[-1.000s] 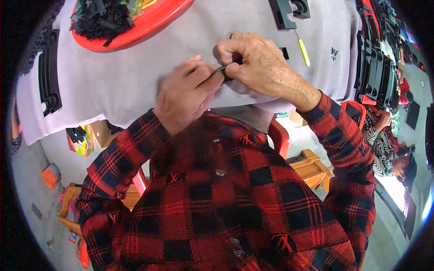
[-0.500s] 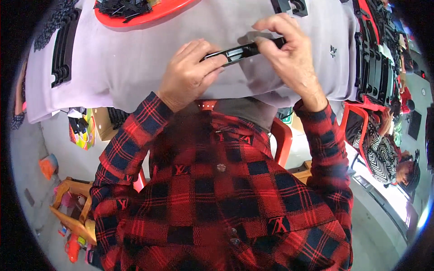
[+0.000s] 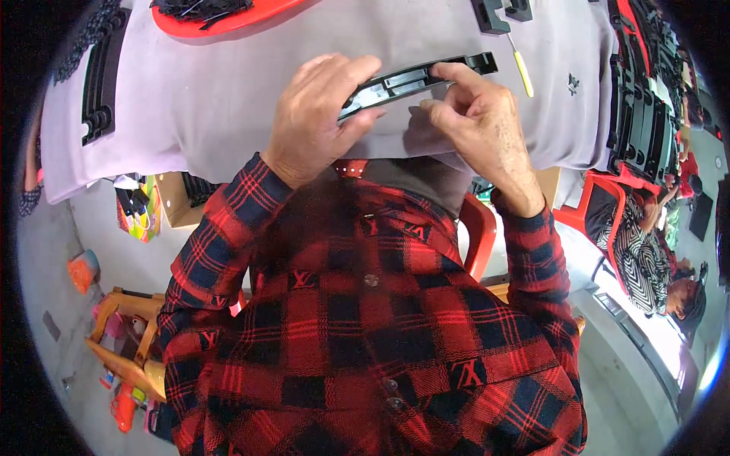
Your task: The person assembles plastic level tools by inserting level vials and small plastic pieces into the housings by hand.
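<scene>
A long, narrow black plastic part (image 3: 411, 79) with open recesses and pale shiny inner surfaces slants up to the right above the cloth. My left hand (image 3: 318, 114) is closed round its left end, thumb below and fingers above. My right hand (image 3: 480, 112) has its index fingertip on the upper part of the strip, near its right end. The right thumb is apart from that finger, below the strip, and nothing is gripped between them. Right of the strip, a thin tool with a yellow handle (image 3: 523, 74) lies on the cloth.
Pale cloth (image 3: 228, 99) covers the table. A red tray (image 3: 228, 26) with thin black pieces stands at the far left. Black plastic parts (image 3: 490, 17) lie beyond my right hand; more are stacked at the left (image 3: 103, 83) and right (image 3: 635, 121). A person (image 3: 646, 258) sits at the right.
My right hand has moved down and its thumb has come off the strip, baring the right end. The strip has shifted slightly right. The yellow-handled tool now shows.
</scene>
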Demonstrator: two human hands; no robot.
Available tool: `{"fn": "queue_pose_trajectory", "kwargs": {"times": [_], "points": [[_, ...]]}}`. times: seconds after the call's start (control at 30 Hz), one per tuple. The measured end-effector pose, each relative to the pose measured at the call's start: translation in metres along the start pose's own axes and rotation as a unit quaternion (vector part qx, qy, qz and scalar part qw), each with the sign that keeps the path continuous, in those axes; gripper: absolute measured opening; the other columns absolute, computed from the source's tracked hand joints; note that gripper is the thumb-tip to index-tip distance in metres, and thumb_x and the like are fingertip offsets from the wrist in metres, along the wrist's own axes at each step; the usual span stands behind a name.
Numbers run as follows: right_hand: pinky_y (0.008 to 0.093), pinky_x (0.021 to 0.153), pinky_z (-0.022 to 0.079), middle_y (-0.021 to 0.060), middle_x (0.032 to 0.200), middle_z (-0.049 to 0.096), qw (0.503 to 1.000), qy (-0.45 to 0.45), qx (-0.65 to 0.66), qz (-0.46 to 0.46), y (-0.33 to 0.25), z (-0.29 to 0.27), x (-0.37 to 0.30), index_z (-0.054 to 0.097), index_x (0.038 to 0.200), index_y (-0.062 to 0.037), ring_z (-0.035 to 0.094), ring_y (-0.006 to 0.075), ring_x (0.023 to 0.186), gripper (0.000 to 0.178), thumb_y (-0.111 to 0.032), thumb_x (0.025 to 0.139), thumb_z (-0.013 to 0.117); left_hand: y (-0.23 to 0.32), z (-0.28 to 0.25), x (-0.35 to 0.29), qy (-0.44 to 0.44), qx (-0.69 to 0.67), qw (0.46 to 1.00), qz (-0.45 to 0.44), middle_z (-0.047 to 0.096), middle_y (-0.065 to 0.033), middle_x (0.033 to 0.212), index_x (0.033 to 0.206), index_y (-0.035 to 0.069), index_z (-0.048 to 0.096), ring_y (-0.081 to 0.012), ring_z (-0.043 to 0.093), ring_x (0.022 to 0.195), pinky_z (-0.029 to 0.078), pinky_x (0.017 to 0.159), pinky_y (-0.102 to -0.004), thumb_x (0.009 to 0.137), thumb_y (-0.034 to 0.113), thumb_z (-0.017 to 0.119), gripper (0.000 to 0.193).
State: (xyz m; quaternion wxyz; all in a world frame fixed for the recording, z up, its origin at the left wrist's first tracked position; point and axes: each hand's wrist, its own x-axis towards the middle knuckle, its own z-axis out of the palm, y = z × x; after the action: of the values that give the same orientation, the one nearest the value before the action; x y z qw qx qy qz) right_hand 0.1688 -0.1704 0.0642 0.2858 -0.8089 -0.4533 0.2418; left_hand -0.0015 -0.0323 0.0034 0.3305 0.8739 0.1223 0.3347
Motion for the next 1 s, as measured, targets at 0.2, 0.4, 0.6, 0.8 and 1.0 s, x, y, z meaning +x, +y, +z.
{"fn": "queue_pose_trajectory", "kwargs": {"times": [0.2,0.4,0.6,0.8,1.0], "points": [[0.0270,0.055,0.050,0.0024,0.066,0.062,0.943,-0.039,0.306,0.121,-0.007,0.006,-0.007,0.058,0.122,0.0095,0.060,0.0094,0.059,0.043,-0.005,0.084,0.072,0.001,0.004,0.000,0.003,0.025,1.000,0.013,0.064,-0.0086,0.092,0.117,0.009,0.064,-0.0317,0.063,0.093,0.047,0.099,-0.0439,0.075,0.015,0.079,0.045],[0.0230,0.058,0.052,0.0004,0.068,0.061,0.936,-0.051,0.325,0.128,-0.009,0.003,-0.007,0.054,0.127,0.0092,0.058,0.0061,0.062,0.045,-0.002,0.087,0.070,0.003,0.003,0.002,0.022,0.036,0.999,0.015,0.063,-0.0080,0.090,0.113,0.010,0.065,-0.0312,0.064,0.091,0.048,0.097,-0.0433,0.075,0.013,0.079,0.041],[0.0247,0.058,0.051,-0.0017,0.068,0.059,0.930,-0.046,0.342,0.123,-0.003,0.005,-0.008,0.057,0.125,0.0073,0.058,0.0052,0.066,0.043,-0.003,0.086,0.070,0.000,0.003,-0.003,-0.023,0.050,0.998,-0.014,0.069,-0.0111,0.104,0.119,0.009,0.066,-0.0367,0.063,0.104,0.049,0.098,-0.0459,0.074,0.019,0.084,0.050],[0.0329,0.057,0.052,0.0074,0.066,0.063,0.999,0.022,0.013,-0.048,-0.014,-0.004,-0.003,0.066,0.118,-0.0078,0.064,0.0166,0.059,0.037,-0.005,0.081,0.070,0.000,0.006,0.001,0.029,0.033,0.999,0.028,0.063,-0.0076,0.088,0.115,0.009,0.065,-0.0310,0.064,0.090,0.048,0.097,-0.0432,0.077,0.015,0.076,0.040],[0.0449,0.058,0.053,0.0140,0.070,0.067,0.921,-0.094,-0.251,-0.284,-0.032,0.004,0.010,0.065,0.101,-0.0091,0.069,0.0343,0.068,0.020,-0.012,0.081,0.066,-0.004,0.004,-0.001,0.032,0.002,0.999,0.039,0.065,-0.0108,0.092,0.118,0.006,0.064,-0.0326,0.064,0.092,0.047,0.098,-0.0457,0.075,0.018,0.074,0.045]]}}
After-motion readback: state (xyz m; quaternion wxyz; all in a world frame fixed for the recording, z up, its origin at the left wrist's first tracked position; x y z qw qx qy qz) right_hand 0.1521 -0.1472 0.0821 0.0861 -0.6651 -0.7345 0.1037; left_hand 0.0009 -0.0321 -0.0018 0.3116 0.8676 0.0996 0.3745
